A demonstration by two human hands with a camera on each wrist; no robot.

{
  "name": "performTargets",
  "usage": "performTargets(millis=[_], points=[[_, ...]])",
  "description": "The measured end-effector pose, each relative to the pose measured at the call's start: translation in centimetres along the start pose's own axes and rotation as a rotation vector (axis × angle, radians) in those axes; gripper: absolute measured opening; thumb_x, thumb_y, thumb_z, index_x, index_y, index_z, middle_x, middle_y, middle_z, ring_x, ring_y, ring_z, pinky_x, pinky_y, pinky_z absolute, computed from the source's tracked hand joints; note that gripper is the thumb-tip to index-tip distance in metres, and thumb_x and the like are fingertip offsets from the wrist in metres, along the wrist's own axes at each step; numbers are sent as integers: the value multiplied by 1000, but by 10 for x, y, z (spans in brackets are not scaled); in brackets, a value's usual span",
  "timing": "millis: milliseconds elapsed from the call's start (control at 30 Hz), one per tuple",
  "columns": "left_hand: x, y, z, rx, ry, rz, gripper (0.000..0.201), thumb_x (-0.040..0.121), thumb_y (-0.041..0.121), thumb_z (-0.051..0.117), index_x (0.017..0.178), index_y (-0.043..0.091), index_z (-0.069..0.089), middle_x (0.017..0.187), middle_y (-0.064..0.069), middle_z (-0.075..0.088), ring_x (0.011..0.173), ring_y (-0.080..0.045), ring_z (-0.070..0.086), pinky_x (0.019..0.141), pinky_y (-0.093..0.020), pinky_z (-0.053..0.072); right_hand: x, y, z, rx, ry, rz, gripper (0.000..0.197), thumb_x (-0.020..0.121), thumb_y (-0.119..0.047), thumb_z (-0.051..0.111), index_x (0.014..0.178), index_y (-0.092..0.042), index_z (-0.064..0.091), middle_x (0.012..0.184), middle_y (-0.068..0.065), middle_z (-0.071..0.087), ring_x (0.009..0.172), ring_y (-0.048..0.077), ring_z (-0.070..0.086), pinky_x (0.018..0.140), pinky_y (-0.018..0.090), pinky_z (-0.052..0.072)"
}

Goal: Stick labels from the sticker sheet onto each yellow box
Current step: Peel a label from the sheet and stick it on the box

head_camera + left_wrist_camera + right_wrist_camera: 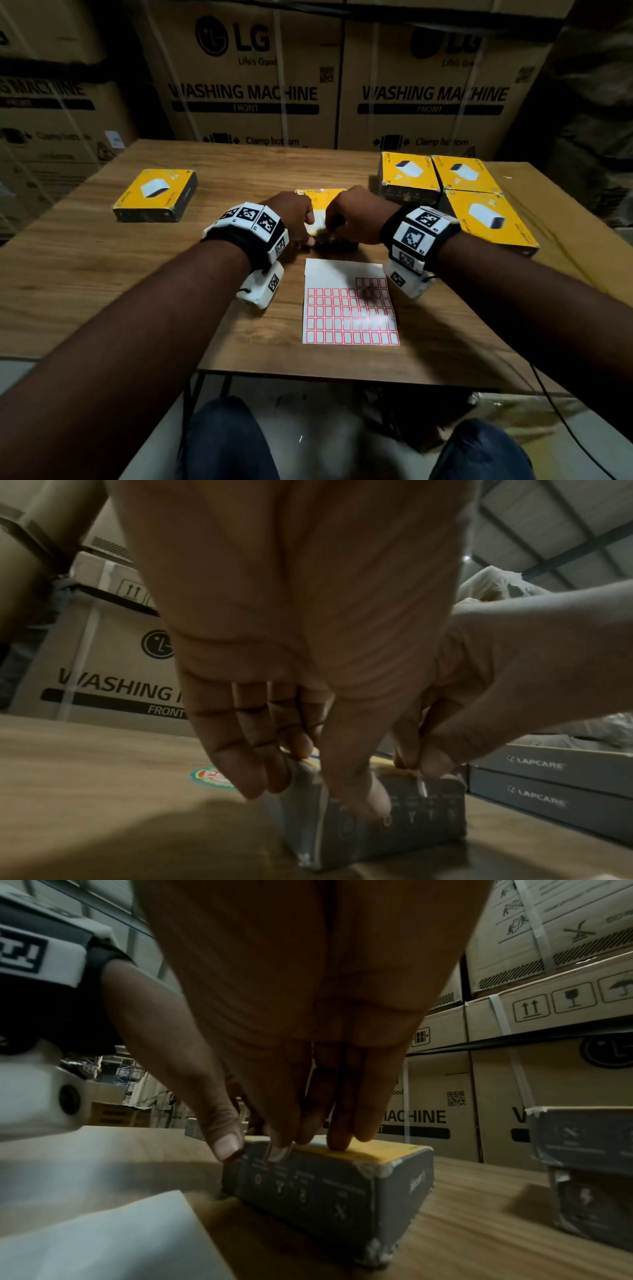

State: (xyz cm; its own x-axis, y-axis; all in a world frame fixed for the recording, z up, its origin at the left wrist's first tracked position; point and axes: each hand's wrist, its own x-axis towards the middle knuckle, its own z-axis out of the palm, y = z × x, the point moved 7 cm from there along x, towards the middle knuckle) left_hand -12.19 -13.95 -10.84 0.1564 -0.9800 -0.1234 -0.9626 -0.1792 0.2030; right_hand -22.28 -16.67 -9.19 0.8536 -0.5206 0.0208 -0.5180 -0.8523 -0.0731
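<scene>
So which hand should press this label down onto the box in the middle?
Right. The right hand already has the label at the middle box's near top edge, while the left hand grips that box's corner.

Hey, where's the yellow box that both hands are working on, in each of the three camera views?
Head: the yellow box sits centre, mostly hidden between the left hand and right hand, just beyond the sticker sheet.
Left wrist: lower centre-right, grey side facing the camera.
Right wrist: lower centre, yellow top under the fingers.
Shared landmark: the LG washing machine carton behind the table.
</scene>
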Motion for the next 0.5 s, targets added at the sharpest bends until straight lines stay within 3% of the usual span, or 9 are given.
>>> performTargets(millis=[167,500], points=[[0,2,-1,7,1,10,46,78,26,80,117,17,59,120,-1,62,110,-20,57,76,-22,37,1,-2,1,-22,8,6,16,85,-14,62,95,-18,74,95,5,72,87,23,64,68,23,40],[0,3,0,23,-12,20,46,78,25,79,118,17,58,119,-2,61,109,-20,58,75,-23,37,7,-3,6,-75,-21,41,17,83,-14,61,93,-20,73,94,7,70,86,28,64,75,36,54]])
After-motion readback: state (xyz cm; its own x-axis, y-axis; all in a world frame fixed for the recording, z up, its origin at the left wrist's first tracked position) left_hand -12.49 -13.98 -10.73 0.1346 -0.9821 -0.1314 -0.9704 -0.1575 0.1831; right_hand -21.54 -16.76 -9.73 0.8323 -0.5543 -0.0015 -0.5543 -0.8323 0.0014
